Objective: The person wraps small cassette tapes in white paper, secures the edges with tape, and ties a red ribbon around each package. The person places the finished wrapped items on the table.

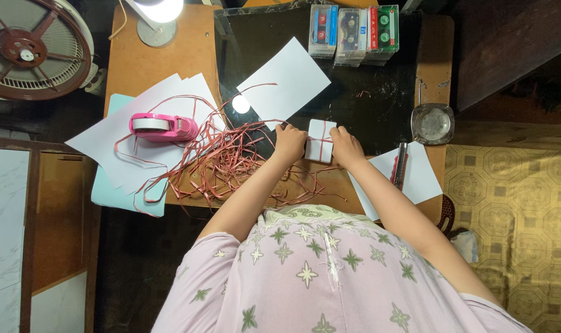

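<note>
Both your hands on a small white-wrapped packet at the desk's front edge, red ribbon across it.

Your left hand (289, 143) grips the left side of the white packet (320, 139), fingers curled over its edge; your right hand (346, 148) closes on the right side, and whether it also pinches the ribbon you cannot tell from here. The packet sits on the dark glass desk top (379, 92), thin red ribbon (322, 140) crossing it. Just left of your left hand, a loose tangle of red ribbon (225, 166) sprawls over the wood. Pink tape dispenser (163, 126) rests on white paper sheets (117, 145), well left. Cassette tapes (353, 34) stacked at the far edge. Small metal dish (432, 123) and a dark pen-like tool (401, 163) on another sheet, to your right.
</note>
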